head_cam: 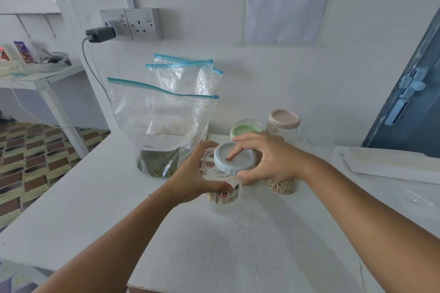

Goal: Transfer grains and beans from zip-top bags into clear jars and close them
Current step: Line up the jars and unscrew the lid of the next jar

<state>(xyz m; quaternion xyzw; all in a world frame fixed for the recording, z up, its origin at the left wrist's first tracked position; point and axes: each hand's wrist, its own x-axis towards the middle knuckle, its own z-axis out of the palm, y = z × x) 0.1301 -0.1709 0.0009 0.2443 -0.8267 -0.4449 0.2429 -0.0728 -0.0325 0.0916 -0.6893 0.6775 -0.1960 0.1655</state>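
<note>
Left hand point(190, 173) wraps the clear jar point(222, 188) at its shoulder, fingers closed round it. Right hand point(266, 159) pinches the grey-blue lid point(234, 156), tilted, half off the mouth. Jar sits mid-table, just right of the mung bean bag point(162, 131). Looks empty: light, rigid, slick plastic. Hold the body, turn the lid by its ribbed rim.

White room, white table, a few fixtures.

A double wall socket point(138, 23) holds a dark charger point(101, 34) whose grey cable point(95, 74) drops behind the table point(71, 209). A printed sheet point(289, 0) hangs on the wall, its text too small to read. At left, a cluttered shelf point(40, 71) above patterned floor point(26, 169); at right, perhaps a blue door point(414, 107).
</note>
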